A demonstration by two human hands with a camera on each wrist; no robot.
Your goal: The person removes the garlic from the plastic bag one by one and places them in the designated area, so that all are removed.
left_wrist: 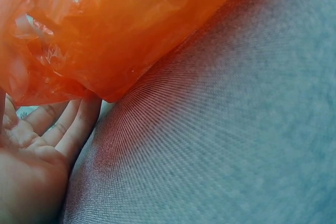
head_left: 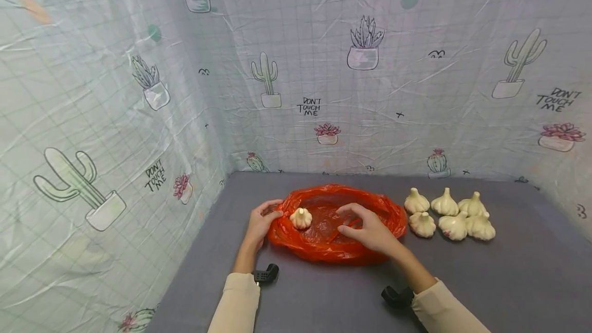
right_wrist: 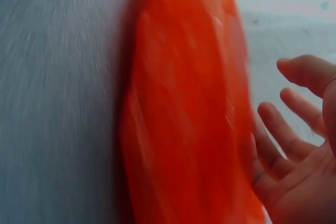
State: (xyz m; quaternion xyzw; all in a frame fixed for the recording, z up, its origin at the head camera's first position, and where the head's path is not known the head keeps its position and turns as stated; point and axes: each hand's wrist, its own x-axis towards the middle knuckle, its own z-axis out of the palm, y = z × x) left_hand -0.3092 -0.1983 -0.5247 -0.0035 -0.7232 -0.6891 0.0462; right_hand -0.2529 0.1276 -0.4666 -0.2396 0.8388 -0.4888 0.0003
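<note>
A red plastic bag (head_left: 319, 253) lies spread on the table with its mouth facing up and its rim rolled into an oval. One garlic bulb (head_left: 301, 218) sits inside at the left end, stem up. At that end my left hand (head_left: 260, 224) holds the bag's edge between thumb and fingers; the left wrist view shows the fingers (left_wrist: 68, 124) reaching up behind the orange-red plastic (left_wrist: 142, 30). Over the bag's mouth, right of the bulb, hovers my right hand (head_left: 370, 227), thumb and fingers apart and nothing between them. In the right wrist view its fingers (right_wrist: 286, 135) are spread beside the bag (right_wrist: 189, 103).
To the right of the bag, several garlic bulbs (head_left: 455, 226) stand close together in two rows on the dark grey table (head_left: 324, 297). A cactus-print cloth (head_left: 296, 76) hangs behind the table and along its left side.
</note>
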